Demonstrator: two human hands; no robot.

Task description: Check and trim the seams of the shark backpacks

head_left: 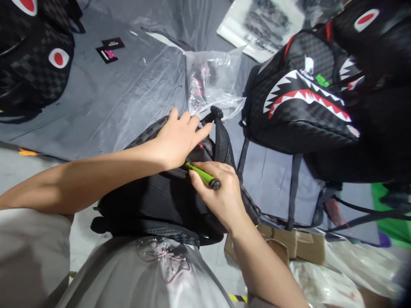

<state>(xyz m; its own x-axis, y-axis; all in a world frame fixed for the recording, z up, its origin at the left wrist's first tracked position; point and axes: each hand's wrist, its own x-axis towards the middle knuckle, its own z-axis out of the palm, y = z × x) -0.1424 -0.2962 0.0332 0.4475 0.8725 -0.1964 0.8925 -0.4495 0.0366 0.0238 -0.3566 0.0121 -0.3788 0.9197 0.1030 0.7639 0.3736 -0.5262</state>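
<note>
A black backpack [154,192] with a faint check pattern lies in front of my body, partly across the table's edge. My left hand [180,139] rests over its upper side, fingers bent across the far edge and gripping the fabric; the fingertips are partly hidden. In my right hand [221,188] is a green pen-shaped tool [205,176] with a black end. Its tip points into the bag's opening, close beneath my left hand, and is hidden there. A padded shoulder strap [223,141] stands up just right of my left hand.
Shark-mouth backpacks [305,94] stand at the right, straps hanging down. Another checked backpack [35,60] is at the upper left. Small black tags [111,49], a clear plastic bag [215,77] and a printed white bag [260,25] lie on the grey table covering [141,85]. Cardboard boxes [308,248] sit lower right.
</note>
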